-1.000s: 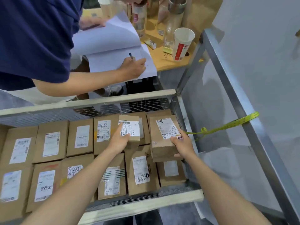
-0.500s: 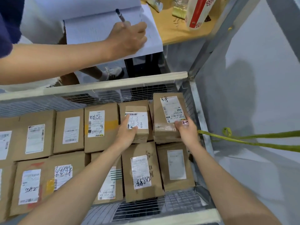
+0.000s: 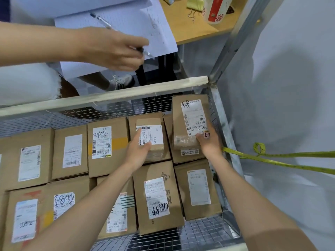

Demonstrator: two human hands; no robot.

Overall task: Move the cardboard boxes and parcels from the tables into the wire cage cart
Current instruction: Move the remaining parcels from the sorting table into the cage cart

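Cardboard boxes (image 3: 154,134), two, in two hands (image 3: 137,153)

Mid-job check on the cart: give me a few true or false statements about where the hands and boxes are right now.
1. The left hand holds a small box and the right hand a tall box, both in the far right corner of the cart. True.
2. Those are the only boxes in the cart. False: labelled boxes fill most of it below them.
3. Another person's hand holds a pen over paper beyond the cart. True.
4. The green strap is wrapped round the tall box. False: it leads away from the cart's right side, off the boxes.
5. The paper cup stands inside the cart. False: it stands on the wooden table.
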